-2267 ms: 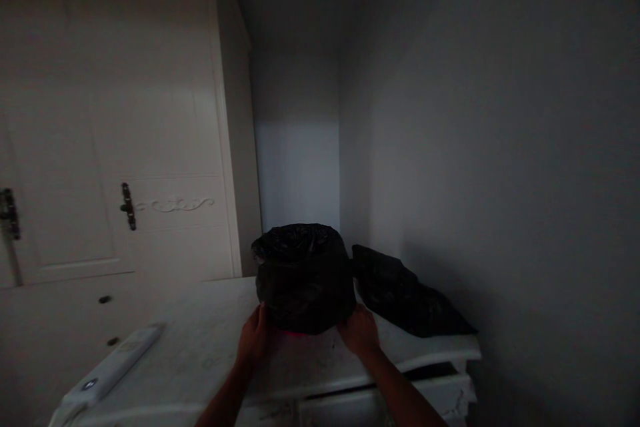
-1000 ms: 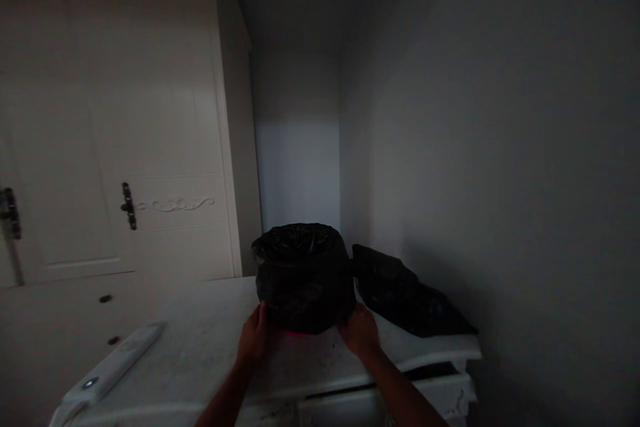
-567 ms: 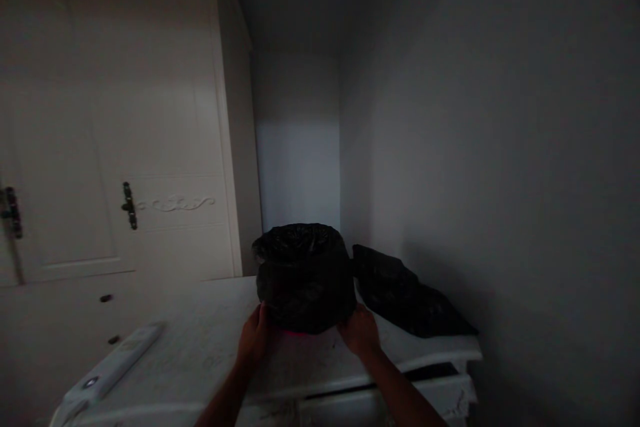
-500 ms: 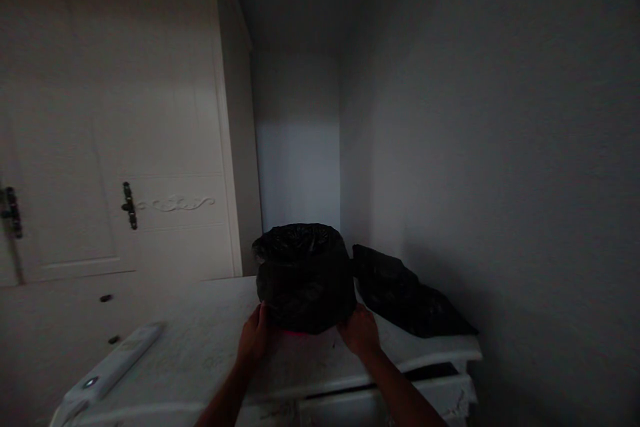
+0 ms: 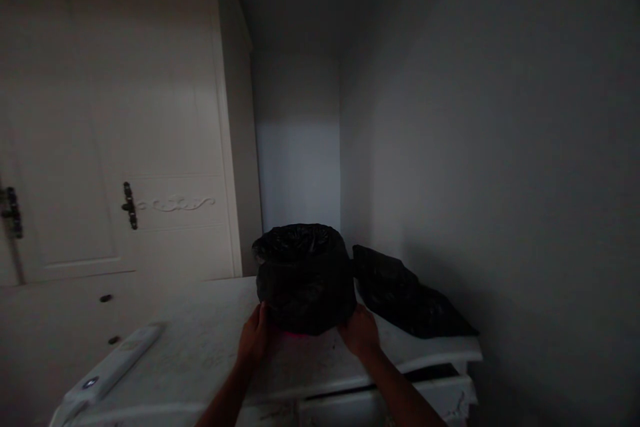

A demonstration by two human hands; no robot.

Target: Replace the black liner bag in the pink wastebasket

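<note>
A black garbage bag is draped over a round, bin-like shape that stands on the white cabinet top. Its mouth is wide, with the film sunk inward. A strip of pink peeks out under the bag's lower edge; the rest of that object is covered. My left hand is closed on the bag's lower left side, fingertips partly hidden. On the lower right side, my right hand grips the bag's edge with curled fingers. Close to its right lies a second dark plastic bag, flattened out.
The white cabinet top has a drawer slightly open at its front. A long white device, perhaps a power strip, lies at the left edge. A white wardrobe rises at the left, and a grey wall borders the right.
</note>
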